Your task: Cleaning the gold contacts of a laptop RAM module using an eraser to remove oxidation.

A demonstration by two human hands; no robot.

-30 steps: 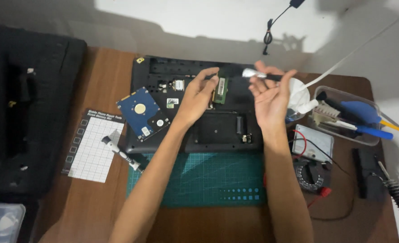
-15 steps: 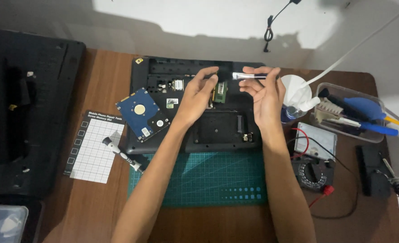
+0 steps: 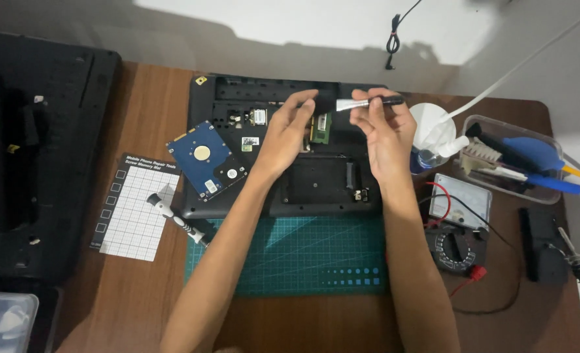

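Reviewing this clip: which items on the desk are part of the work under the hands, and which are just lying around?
In use:
- right hand holding a small brush
- left hand over the opened laptop base
- green memory module

Lying about:
- blue hard drive
- screwdriver
- grid screw mat
- multimeter
- clear tool tray
- green cutting mat

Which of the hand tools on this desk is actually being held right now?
The small black-handled brush, pinched in the right hand above the opened laptop. The black-and-white screwdriver lies untouched by the grid mat, and the blue-handled tools sit in the clear tray.
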